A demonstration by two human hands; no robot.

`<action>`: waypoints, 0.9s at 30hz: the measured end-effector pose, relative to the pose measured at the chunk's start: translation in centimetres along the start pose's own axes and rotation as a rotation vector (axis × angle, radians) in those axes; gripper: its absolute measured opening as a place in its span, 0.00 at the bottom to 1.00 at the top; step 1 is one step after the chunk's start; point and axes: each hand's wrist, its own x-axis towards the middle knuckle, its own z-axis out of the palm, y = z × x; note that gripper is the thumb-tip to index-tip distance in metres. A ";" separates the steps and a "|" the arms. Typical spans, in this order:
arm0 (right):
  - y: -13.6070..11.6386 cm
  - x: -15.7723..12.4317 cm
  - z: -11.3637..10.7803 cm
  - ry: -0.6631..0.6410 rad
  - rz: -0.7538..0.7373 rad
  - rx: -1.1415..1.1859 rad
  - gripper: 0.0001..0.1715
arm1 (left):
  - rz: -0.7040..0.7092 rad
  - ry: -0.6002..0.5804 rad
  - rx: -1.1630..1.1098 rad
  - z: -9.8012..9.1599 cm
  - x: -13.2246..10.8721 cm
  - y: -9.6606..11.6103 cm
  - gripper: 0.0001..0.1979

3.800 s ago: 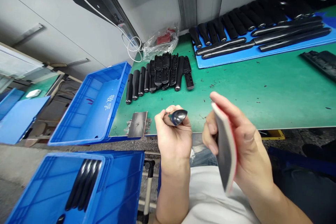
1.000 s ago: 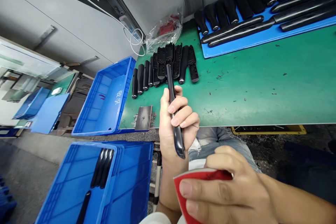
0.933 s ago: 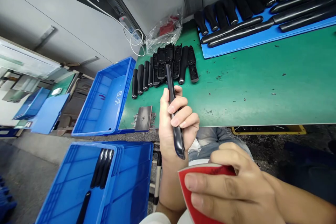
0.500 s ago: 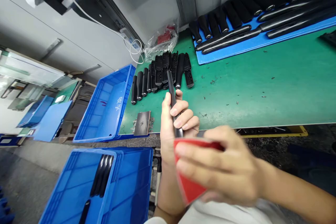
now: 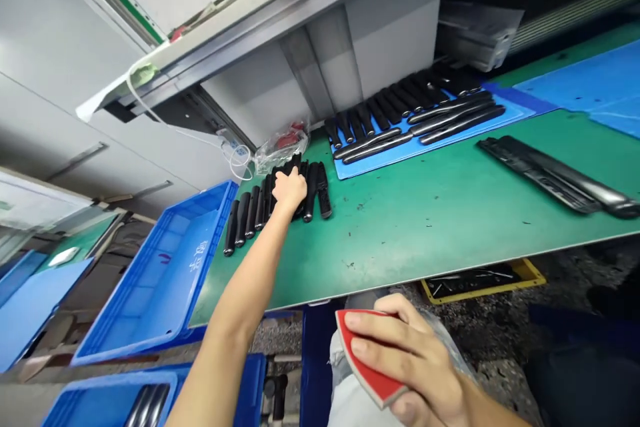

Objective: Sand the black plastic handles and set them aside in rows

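Observation:
My left hand (image 5: 291,188) reaches far forward to the row of black plastic handle parts (image 5: 243,217) on the green table. Its fingers are closed around one black plastic handle part (image 5: 296,160) in the middle of that row; the fingertips are partly hidden. Close to my body, off the table's front edge, my right hand (image 5: 407,353) grips a red sanding pad (image 5: 373,357) with a grey edge, thumb beneath and fingers flat across its red face.
More black parts lie on a blue sheet (image 5: 373,163) at the back. Long black pieces (image 5: 555,173) rest at right. A blue crate (image 5: 150,280) stands left, another blue crate (image 5: 95,400) below it. A yellow-rimmed tray (image 5: 480,293) sits under the table edge. A plastic bag (image 5: 285,147) lies behind the row.
My left hand has left the sanding pad's side and stretched forward to the row with the black part. My right hand keeps the pad near my body. The view has swung right.

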 end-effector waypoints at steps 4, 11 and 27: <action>-0.6 -1.3 -1.3 0.111 0.052 -0.004 0.29 | 0.171 -0.025 -0.004 1.5 -1.7 0.8 0.05; -3.2 -4.3 -3.8 0.329 0.327 -0.108 0.27 | 0.646 -0.374 0.090 13.4 -7.8 9.9 0.19; -5.2 -7.3 -4.7 0.579 0.591 0.008 0.26 | 0.441 -0.737 0.294 20.6 -14.9 19.6 0.31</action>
